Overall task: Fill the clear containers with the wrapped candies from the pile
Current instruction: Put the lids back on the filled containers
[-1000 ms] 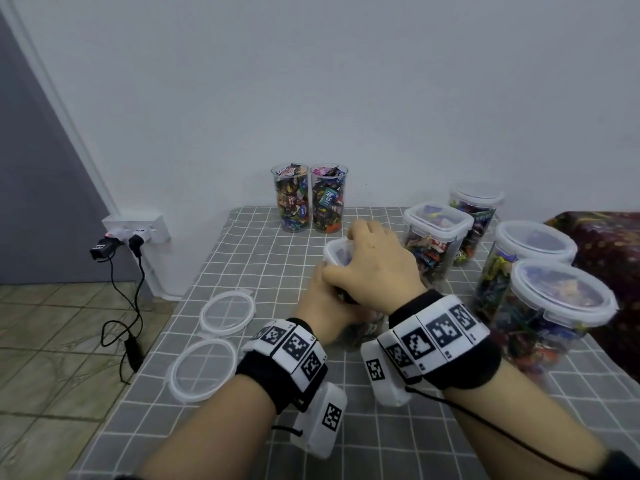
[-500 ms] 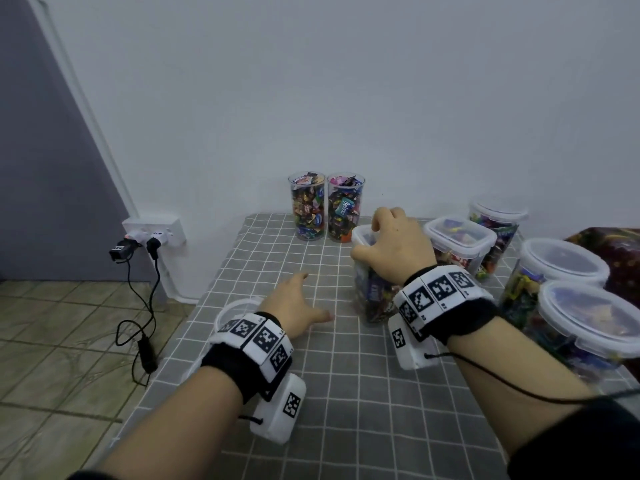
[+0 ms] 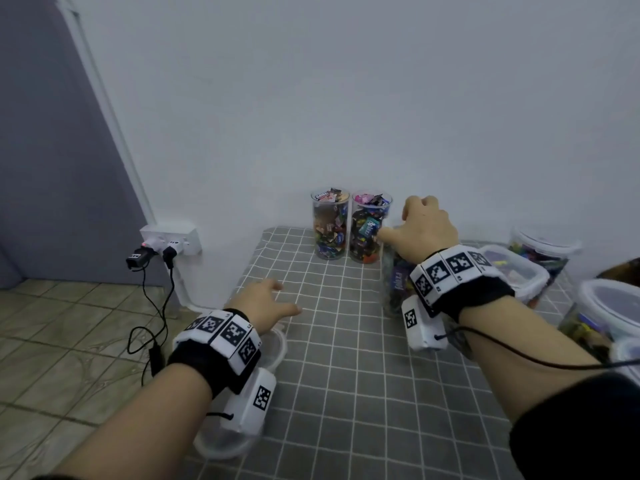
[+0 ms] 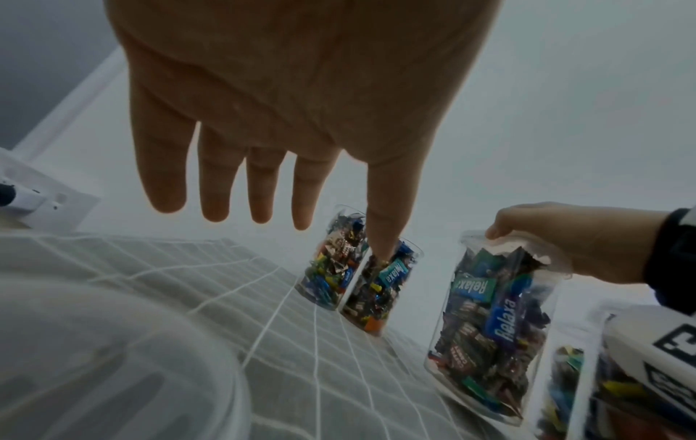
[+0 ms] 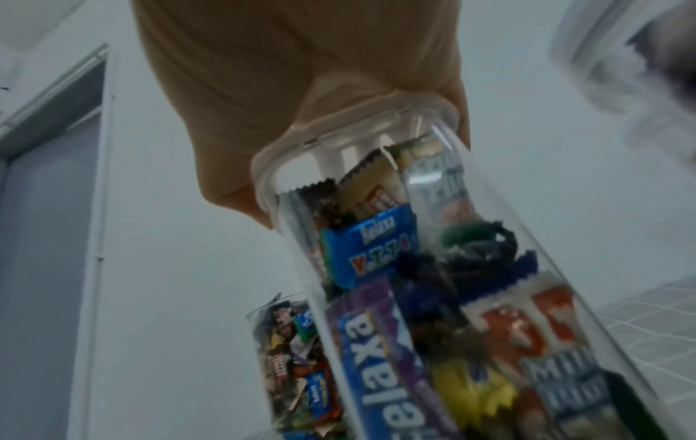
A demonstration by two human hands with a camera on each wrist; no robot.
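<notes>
My right hand (image 3: 415, 223) grips the rim of a tall clear container (image 3: 394, 285) packed with wrapped candies, from above. It stands on the grey checked tablecloth (image 3: 346, 358), just right of two full, lidless tall containers (image 3: 329, 226) by the wall. The right wrist view shows the right hand (image 5: 301, 104) curled over the container (image 5: 433, 297) mouth. My left hand (image 3: 284, 296) hovers open and holds nothing near the table's left edge. In the left wrist view the left hand (image 4: 263, 178) has straight fingers. No loose candy pile is in view.
Two clear round lids (image 3: 277, 344) lie at the table's left edge under my left wrist. Several lidded, filled containers (image 3: 540, 251) crowd the right side. A wall socket with plugs and cables (image 3: 162, 247) is beyond the left edge, above the tiled floor.
My left hand let go of the container and moved left toward the lids. My right hand carried the container back, next to the two tall ones by the wall.
</notes>
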